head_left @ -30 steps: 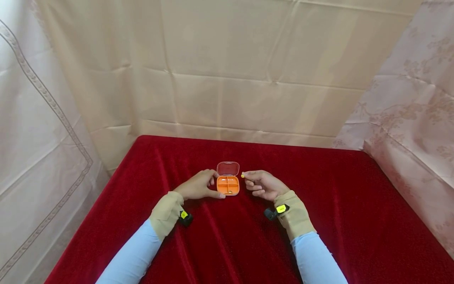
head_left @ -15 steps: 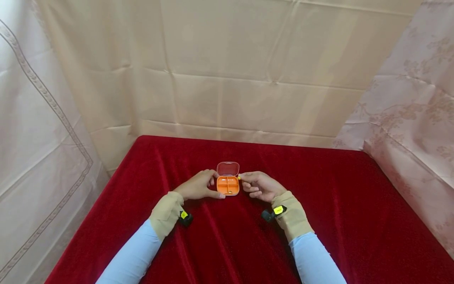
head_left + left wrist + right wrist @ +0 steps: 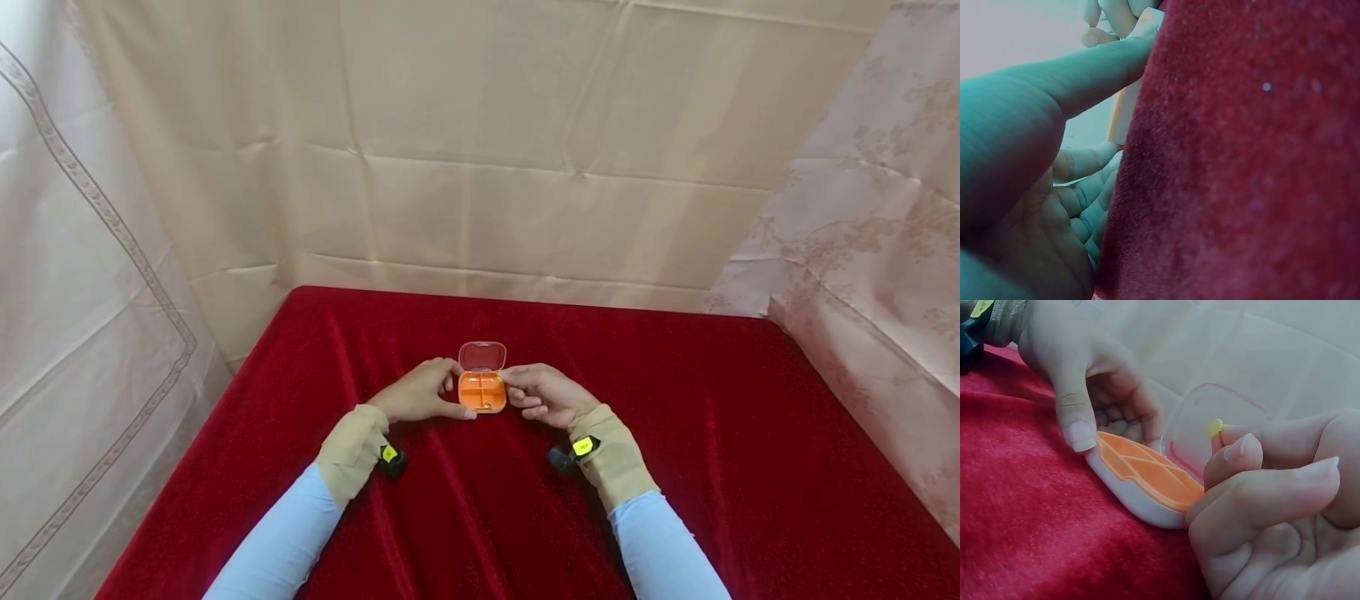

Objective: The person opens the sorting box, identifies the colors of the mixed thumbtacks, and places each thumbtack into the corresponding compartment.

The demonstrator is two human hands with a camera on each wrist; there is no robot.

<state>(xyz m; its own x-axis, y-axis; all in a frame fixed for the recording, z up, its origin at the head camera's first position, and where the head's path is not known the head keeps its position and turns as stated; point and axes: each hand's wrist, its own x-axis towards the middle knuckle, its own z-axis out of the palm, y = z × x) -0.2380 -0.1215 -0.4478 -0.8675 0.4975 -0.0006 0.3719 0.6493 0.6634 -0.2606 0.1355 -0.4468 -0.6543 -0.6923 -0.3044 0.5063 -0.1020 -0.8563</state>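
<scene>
An orange pill box (image 3: 471, 395) with a white base and divided compartments lies on the red cloth, its clear lid (image 3: 482, 357) raised at the back. My left hand (image 3: 422, 392) holds it from the left, thumb at the near corner and index finger at the far side. Between thumb and index finger, my right hand (image 3: 551, 393) pinches a small yellow pill (image 3: 1214, 428), held over the far right compartment. A tiny shiny gold-coloured piece (image 3: 487, 406) sits in the near right compartment. In the left wrist view, the thumb covers part of the box's side (image 3: 1124, 115).
Red velvety cloth (image 3: 675, 450) covers the table, with a few soft creases. A beige curtain (image 3: 480, 150) hangs behind the far edge. Patterned pale curtains stand at the left (image 3: 75, 292) and right (image 3: 877, 250).
My right hand has moved left with the yellow pill, from beside the box to over its far right compartment. The left hand and the box have stayed put.
</scene>
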